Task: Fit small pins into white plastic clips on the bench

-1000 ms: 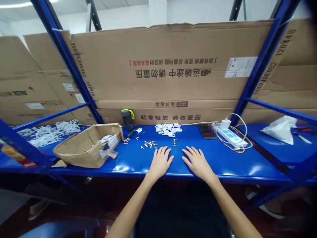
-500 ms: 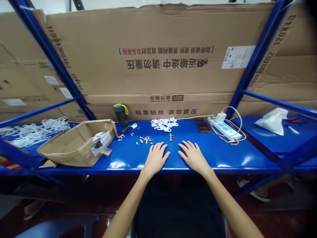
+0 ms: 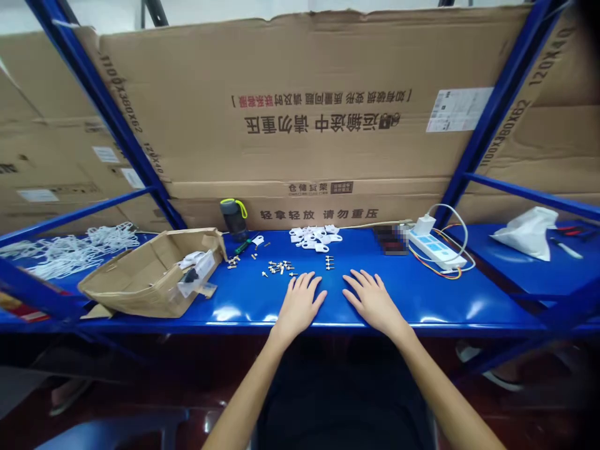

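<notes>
My left hand (image 3: 299, 304) lies flat on the blue shelf top (image 3: 262, 306), fingers spread, holding nothing. Level with it to the right, my right hand (image 3: 372, 300) rests flat the same way, also with nothing in it. Just beyond the left fingertips is a loose pile of small metal pins (image 3: 280, 267) with light-coloured parts. A short column of similar pins (image 3: 329, 262) is laid out between and beyond the two hands. Farther back sits a heap of white plastic pieces (image 3: 315, 237) with round holes.
At left stands an open cardboard box (image 3: 135, 284) with plastic bags in it, near a dark bottle (image 3: 233, 219) and a green-handled tool (image 3: 242, 246). White cords (image 3: 89, 247) lie farther left. A dark phone-like object (image 3: 390, 240) and a power strip (image 3: 435, 250) with wires are at right.
The whole view has shifted slightly right and down in the picture, as the camera moved. Both hands stay flat in the same place on the shelf.
</notes>
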`<state>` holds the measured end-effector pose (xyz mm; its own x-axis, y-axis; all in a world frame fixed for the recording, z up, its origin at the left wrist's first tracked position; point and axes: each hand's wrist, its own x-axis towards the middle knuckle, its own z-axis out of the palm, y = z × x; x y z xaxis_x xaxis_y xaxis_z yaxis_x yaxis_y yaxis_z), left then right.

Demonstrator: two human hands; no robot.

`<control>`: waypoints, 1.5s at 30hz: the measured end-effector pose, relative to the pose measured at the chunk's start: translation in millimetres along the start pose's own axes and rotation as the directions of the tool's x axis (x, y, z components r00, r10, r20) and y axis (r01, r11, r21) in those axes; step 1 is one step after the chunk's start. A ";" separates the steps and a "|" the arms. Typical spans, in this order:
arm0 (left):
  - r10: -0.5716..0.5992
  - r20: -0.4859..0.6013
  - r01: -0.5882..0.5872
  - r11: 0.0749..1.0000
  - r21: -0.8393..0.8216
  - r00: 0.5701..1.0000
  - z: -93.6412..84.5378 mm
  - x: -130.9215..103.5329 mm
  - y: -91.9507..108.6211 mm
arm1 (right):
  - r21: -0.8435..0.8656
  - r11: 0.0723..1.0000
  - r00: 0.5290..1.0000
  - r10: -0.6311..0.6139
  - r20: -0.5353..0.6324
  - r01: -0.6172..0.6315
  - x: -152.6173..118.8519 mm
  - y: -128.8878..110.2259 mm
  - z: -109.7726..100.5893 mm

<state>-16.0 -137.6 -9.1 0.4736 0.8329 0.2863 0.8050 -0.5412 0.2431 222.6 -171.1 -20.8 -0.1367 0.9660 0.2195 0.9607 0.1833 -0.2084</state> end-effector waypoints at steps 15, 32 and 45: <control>0.001 -0.041 -0.001 1.000 -0.012 0.999 5.8 0.1 -1.2 | -0.011 1.000 1.000 0.002 0.000 -0.002 -1.1 -1.0 -3.2; 0.003 -0.047 -0.004 1.000 -0.018 0.999 6.2 -1.3 -0.9 | -0.006 1.000 1.000 0.005 0.004 -0.005 -0.6 2.5 2.3; 0.027 -0.076 -0.027 1.000 0.002 0.997 3.5 1.8 -4.3 | -0.028 0.998 0.996 -0.050 -0.069 0.048 3.5 -1.4 1.7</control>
<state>-17.4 -133.4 -13.0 0.4668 0.8066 0.3626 0.7925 -0.5635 0.2333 220.4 -167.7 -21.3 -0.1671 0.9408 0.2948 0.9595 0.2240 -0.1709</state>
